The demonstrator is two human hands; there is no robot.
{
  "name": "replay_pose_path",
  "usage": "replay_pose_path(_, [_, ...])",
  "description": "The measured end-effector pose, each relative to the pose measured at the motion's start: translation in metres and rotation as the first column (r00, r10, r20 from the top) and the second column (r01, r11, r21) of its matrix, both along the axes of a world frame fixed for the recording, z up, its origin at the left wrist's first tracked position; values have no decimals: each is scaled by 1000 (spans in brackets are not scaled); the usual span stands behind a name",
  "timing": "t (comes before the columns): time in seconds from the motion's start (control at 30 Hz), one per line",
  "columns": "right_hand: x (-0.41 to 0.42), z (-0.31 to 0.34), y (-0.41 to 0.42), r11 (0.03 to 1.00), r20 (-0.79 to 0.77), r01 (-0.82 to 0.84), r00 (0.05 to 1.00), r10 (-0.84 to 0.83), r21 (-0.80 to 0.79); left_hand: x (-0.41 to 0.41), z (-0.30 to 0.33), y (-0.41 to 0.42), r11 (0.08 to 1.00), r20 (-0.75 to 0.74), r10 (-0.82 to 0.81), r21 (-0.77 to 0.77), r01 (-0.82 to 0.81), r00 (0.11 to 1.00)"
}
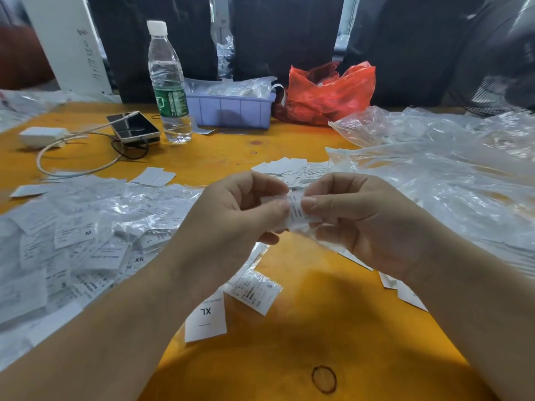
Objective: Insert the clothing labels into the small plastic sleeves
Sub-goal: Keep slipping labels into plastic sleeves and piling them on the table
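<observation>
- The left hand [231,215] is raised over the middle of the orange table [304,328], fingers curled, thumb and forefinger pinching the left edge of a white clothing label [296,208].
- The right hand [367,224] faces it, thumb pressed on the label's right side, its lower fingers curled round a small clear plastic sleeve [312,231] that hangs beneath the label — whether the label has entered the sleeve is too blurred to tell.
- Below the hands lie a label marked XL [206,316] and, just beside it, a bagged label marked S [254,290].
- To the left spreads a pile of sleeved labels [72,244], with sizes M and XS readable.
- To the right lies a heap of crumpled clear plastic bags [451,169]; loose blank labels [289,169] sit just beyond the hands.
- Further back stand a water bottle [169,88], a lavender bin [231,110] and a red plastic bag [330,91].
- A phone [133,127] rests near the bottle, cabled to a white charger [42,136].
</observation>
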State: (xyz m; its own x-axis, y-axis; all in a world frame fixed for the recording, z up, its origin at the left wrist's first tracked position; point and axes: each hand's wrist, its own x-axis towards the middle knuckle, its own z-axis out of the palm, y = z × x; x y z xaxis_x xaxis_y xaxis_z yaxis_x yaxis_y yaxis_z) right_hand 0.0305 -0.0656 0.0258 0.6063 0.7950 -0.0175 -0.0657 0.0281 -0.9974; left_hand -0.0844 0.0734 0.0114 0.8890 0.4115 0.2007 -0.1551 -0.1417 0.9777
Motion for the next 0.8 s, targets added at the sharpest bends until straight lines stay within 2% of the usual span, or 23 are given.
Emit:
replay_pose_path(0.13, [1, 1, -1, 1000, 54, 30, 998, -31, 4, -1, -1, 0, 997, -94, -74, 21, 77, 993])
replay_pose_path(0.23, [1, -1, -1, 998, 104, 58, 993, -58, -3, -1, -3, -2, 983, -167, -100, 133, 123, 981])
replay_pose_path(0.3, [1, 0, -1, 999, 127, 45, 991, -43, -15, -1, -4, -1, 983, -165, -60, 164, 87, 984])
replay_pose_path(0.5, [7, 9, -9, 972, 297, -79, 944, 144, -220, 0, -3, 4, 998, -138, 32, 59, -24, 990])
replay_pose_path(0.67, [10, 13, -12, 970, 327, -87, 931, 160, -227, -1, 0, 3, 999, -102, 24, 38, -20, 994])
replay_pose_path(0.8, [14, 16, -16, 977, 347, -65, 928, 134, -202, -2, 0, 3, 995, -126, 34, 99, -21, 991])
